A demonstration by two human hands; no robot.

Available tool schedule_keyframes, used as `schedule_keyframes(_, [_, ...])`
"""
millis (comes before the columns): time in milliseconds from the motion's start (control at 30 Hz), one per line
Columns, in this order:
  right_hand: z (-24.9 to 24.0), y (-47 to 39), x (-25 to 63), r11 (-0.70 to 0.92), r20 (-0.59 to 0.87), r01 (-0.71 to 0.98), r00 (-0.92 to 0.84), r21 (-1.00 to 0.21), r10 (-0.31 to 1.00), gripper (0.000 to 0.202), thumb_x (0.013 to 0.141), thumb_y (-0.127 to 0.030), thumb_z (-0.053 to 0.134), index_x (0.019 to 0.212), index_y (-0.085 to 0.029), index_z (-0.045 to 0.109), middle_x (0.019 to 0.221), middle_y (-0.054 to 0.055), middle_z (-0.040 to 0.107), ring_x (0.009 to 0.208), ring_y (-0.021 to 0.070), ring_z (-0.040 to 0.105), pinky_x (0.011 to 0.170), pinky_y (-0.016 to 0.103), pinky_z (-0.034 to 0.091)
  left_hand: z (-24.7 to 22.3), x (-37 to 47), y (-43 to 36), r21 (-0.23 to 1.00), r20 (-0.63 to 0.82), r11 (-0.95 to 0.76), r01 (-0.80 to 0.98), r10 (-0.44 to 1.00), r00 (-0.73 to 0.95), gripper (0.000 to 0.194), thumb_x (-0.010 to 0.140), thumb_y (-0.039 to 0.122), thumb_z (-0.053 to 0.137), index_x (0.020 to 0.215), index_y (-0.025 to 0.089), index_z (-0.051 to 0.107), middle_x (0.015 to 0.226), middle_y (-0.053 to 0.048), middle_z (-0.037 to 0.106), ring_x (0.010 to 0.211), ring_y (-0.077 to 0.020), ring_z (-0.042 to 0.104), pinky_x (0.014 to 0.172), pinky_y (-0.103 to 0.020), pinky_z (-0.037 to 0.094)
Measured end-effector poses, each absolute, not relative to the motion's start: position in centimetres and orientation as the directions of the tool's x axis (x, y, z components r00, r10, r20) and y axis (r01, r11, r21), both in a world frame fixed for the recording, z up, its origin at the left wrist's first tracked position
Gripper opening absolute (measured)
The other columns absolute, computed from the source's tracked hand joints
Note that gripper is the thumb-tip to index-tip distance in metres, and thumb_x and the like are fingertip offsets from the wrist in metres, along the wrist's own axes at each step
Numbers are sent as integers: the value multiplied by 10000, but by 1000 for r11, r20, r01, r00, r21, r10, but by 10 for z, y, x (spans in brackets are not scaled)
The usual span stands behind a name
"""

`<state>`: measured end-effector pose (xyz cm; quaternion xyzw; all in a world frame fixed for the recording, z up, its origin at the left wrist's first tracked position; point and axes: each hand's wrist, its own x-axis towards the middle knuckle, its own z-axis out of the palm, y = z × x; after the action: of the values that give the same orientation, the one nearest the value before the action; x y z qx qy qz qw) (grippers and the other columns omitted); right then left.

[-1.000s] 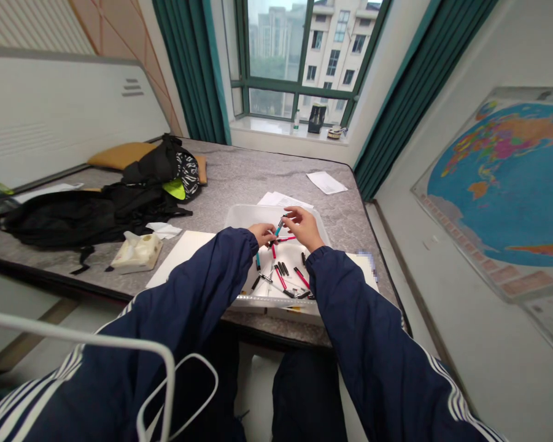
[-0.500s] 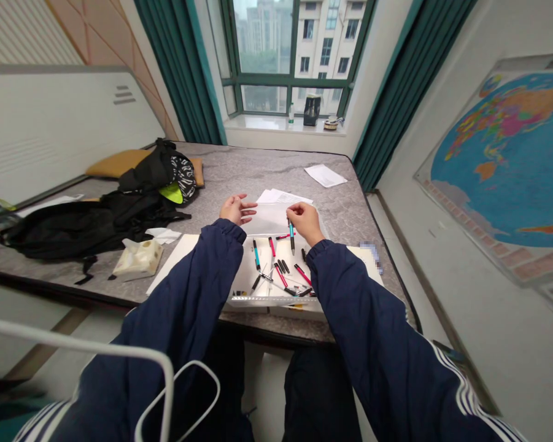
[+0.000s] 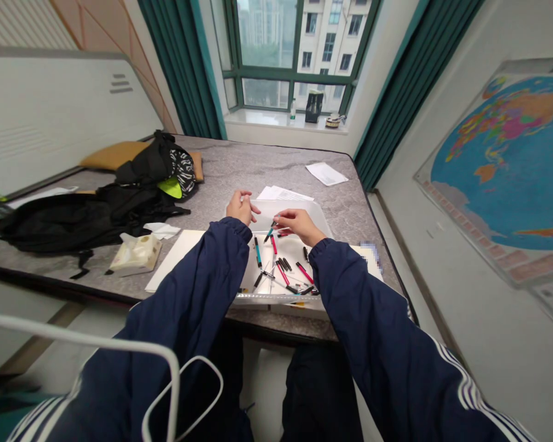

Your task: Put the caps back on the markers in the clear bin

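My right hand (image 3: pixel 299 224) pinches a blue and black pen (image 3: pixel 269 232), tilted with its dark end pointing down to the left. My left hand (image 3: pixel 243 207) is raised just left of it, fingers apart and holding nothing. Both hands are over a clear plastic tray (image 3: pixel 324 222) with a low rim. Inside lie another blue and black pen (image 3: pixel 258 252), several red and black pens such as the red pen (image 3: pixel 282 272), small black caps (image 3: pixel 284 264) and thin loose pen parts. A red pen (image 3: pixel 285 233) is partly hidden under my right hand.
The tray rests on a grey mattress (image 3: pixel 248 166) with white papers (image 3: pixel 283 193) behind it. To the left are a tissue pack (image 3: pixel 138 253), a black backpack (image 3: pixel 83 218) and a white sheet (image 3: pixel 177 255). A white cable (image 3: pixel 170 380) crosses the lower left foreground.
My right hand has moved left with the pen, which now tilts rather than hanging nearly upright. My left hand has shifted slightly right, so the hands are closer together.
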<state>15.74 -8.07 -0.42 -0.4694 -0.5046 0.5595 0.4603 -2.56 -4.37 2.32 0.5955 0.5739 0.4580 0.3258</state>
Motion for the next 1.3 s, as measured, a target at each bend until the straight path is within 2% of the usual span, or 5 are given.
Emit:
schedule_keyframes(200, [-1,-86,155,-113,-83,-69,-343,-991,935,314,714,-281,815,984,-142,739,970,90,746,923,171,695,821,290,559,23,-25,-45,895,184,-133,425,980,-79,282,973,298,309,1115,209,536,638,27,673,386,-77,516,461,-168,401])
schedule_keyframes(433, [-11,-76,157,-122,-193,336,-185,-934,964,267,887,-321,621,855,-90,750,901,129,753,784,140,699,690,202,516,13,-26,-42,784,97,-130,606,991,87,293,961,285,340,1078,190,591,609,13,673,387,-88,527,478,-186,410])
schedule_keyframes(633, [-40,-69,160,38,-154,770,-175,-637,972,119,809,-216,679,861,-128,740,729,58,728,571,108,646,599,188,478,5,-23,-44,541,-57,-176,822,968,245,258,882,215,439,938,177,688,637,-20,707,481,-114,597,572,-209,455])
schedule_keyframes(967, [-55,-75,154,336,-233,847,-454,-412,860,196,718,-168,709,907,-180,761,829,20,734,742,136,656,651,180,432,-9,-22,-42,322,-143,-291,901,926,350,298,861,232,456,932,175,740,664,-29,729,773,-163,695,699,-206,482])
schedule_keyframes(1300, [-49,-70,156,183,-92,912,-231,-366,969,193,651,-107,689,836,-158,712,805,44,722,745,156,633,654,214,424,-13,-24,-43,326,-116,-309,894,925,362,199,802,230,577,914,192,736,765,-34,739,846,-191,687,819,-252,496])
